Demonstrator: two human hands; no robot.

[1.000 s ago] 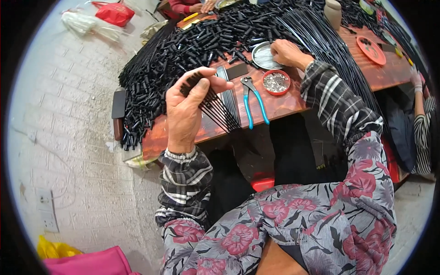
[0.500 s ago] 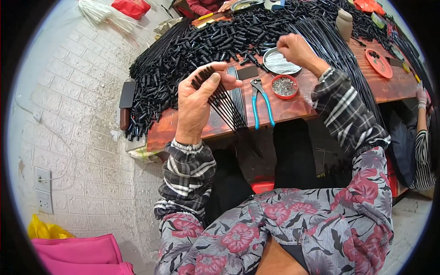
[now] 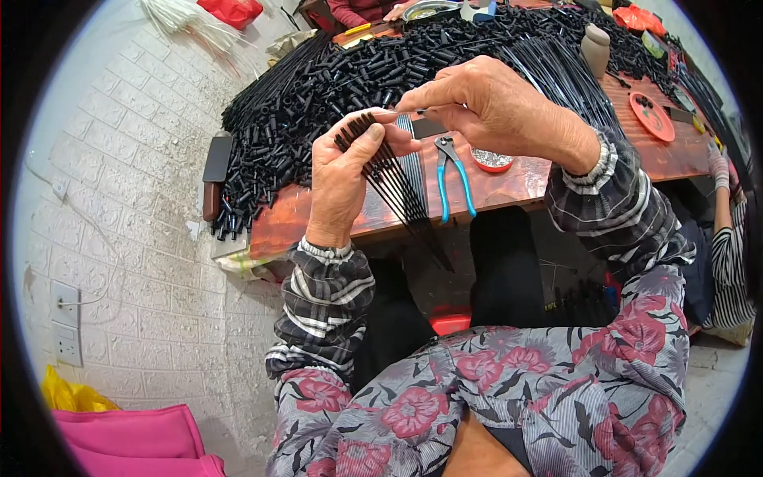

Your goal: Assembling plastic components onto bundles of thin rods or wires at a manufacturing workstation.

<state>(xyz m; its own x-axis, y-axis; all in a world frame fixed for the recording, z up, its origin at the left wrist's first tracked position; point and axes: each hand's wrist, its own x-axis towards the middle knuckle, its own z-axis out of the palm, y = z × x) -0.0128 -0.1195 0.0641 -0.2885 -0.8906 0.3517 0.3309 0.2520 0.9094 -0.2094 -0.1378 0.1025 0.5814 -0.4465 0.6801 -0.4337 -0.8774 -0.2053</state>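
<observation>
My left hand point(image 3: 343, 176) grips a fan of thin black rods point(image 3: 401, 193) with black caps at their upper ends; the rods slant down past the table edge. My right hand point(image 3: 489, 107) is raised beside it, thumb and forefinger pinched at the top of the rod bundle, apparently on a small piece that I cannot make out. Blue-handled pliers point(image 3: 453, 179) lie on the wooden table point(image 3: 524, 187) just below my hands. A small red dish point(image 3: 493, 160) with tiny metal parts sits partly hidden under my right wrist.
A big heap of short black tubes point(image 3: 318, 95) and long black rods point(image 3: 556, 67) covers the table's far side. A red lid point(image 3: 653, 115) and a tan bottle point(image 3: 596, 48) stand at right. Another person's sleeve point(image 3: 727, 230) is at far right, another's hands at the top. White brick wall at left.
My right hand has come back from the metal dish on the table to the top of the rod bundle. My left hand with the rods has lifted closer to the camera.
</observation>
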